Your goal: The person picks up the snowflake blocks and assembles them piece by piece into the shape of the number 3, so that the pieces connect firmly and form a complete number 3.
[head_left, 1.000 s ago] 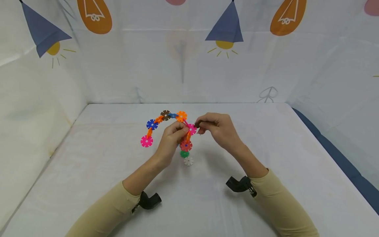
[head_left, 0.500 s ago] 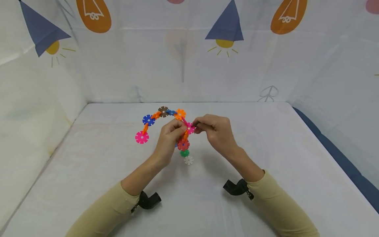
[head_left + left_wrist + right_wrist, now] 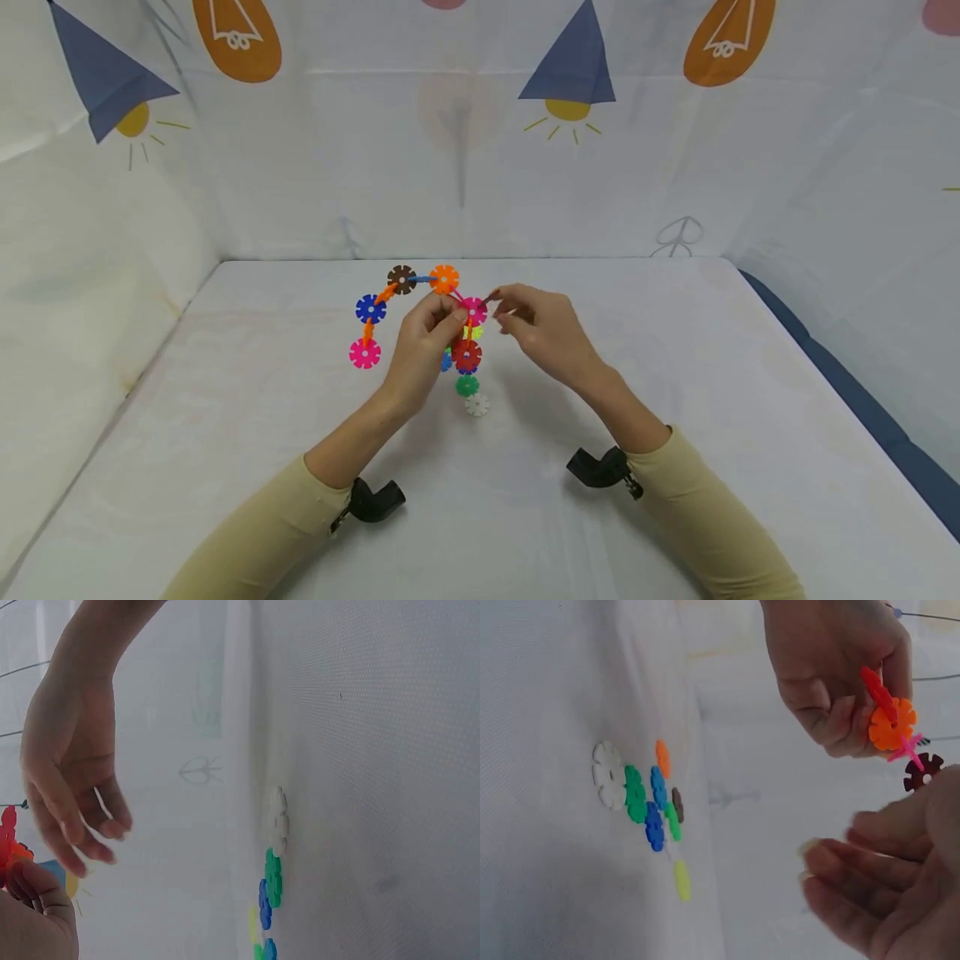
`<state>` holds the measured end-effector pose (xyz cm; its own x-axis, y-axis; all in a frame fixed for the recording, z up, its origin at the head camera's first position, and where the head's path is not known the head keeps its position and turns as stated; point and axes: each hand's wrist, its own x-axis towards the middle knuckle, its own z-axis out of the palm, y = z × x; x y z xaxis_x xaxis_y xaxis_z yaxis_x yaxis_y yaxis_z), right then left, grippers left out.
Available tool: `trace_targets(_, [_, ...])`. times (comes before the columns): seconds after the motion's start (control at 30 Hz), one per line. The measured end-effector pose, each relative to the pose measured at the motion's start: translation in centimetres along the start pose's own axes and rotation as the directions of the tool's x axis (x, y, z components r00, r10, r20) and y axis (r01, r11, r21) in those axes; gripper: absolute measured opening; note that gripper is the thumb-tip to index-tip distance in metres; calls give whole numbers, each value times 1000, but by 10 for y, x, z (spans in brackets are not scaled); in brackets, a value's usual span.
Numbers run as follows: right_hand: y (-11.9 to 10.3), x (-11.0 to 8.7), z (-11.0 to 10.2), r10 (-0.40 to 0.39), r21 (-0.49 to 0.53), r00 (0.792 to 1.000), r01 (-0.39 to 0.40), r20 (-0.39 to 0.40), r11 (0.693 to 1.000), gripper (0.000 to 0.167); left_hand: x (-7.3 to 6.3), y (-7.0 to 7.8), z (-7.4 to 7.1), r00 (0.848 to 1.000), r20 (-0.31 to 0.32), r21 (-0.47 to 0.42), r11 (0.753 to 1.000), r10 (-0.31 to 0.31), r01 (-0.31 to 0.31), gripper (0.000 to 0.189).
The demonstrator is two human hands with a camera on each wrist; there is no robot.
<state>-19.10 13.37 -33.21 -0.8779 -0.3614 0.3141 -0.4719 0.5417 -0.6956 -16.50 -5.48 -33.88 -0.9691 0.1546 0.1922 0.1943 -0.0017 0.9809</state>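
A chain of notched interlocking plastic discs [image 3: 371, 309] in pink, orange, blue, brown and red arches over the table's middle. My left hand [image 3: 422, 350] pinches it close to a pink disc [image 3: 474, 312]. In the right wrist view a dark brown disc [image 3: 924, 772] joins the pink piece, partly behind my right hand [image 3: 900, 885]. Seen from the head, my right hand [image 3: 551, 333] is just right of that joint, its thumb and index finger parted. The index fingertip is at the brown disc's edge; contact is unclear. The left wrist view shows my right hand [image 3: 75, 757] with loose, spread fingers.
Loose discs lie on the white-covered table [image 3: 225, 400] beneath the chain: a white disc [image 3: 609, 775], a green disc [image 3: 635, 794], a blue disc [image 3: 654, 826], a yellow disc [image 3: 682, 880] and several others. A white printed sheet [image 3: 375, 167] hangs behind the table.
My right thumb and index finger, earlier pinching the brown disc at the pink one, have parted. My left hand has lifted slightly, and the chain has turned, showing its discs more face-on.
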Motion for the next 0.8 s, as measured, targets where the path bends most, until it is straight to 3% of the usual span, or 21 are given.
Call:
trace_targets(0.07, [4, 0, 3, 77, -86, 985, -64, 151, 994, 22, 0, 0, 0, 1000, -4, 6, 1000, -3, 3, 18])
trace_targets(0.17, [10, -2, 14, 158, -207, 909, -82, 386, 975, 22, 0, -1, 0, 1000, -2, 13, 1000, -4, 4, 18])
trace_targets(0.23, [13, -3, 24, 181, -256, 859, -61, 478, 965, 23, 0, -1, 0, 1000, -7, 17, 1000, -2, 3, 18])
trace_targets(0.3, [14, -5, 32, 196, -297, 834, -41, 515, 954, 25, 0, -2, 0, 1000, -14, 15, 1000, -2, 3, 18])
trace_targets(0.43, [14, -6, 42, 192, -330, 833, -12, 519, 944, 24, 0, -3, 1, 1000, -19, 2, 1000, -6, 6, 17])
trace_targets(0.8, [13, -10, 49, 160, -296, 820, 12, 549, 955, 16, 0, -4, 1, 1000, -10, 12, 1000, -20, 20, 16])
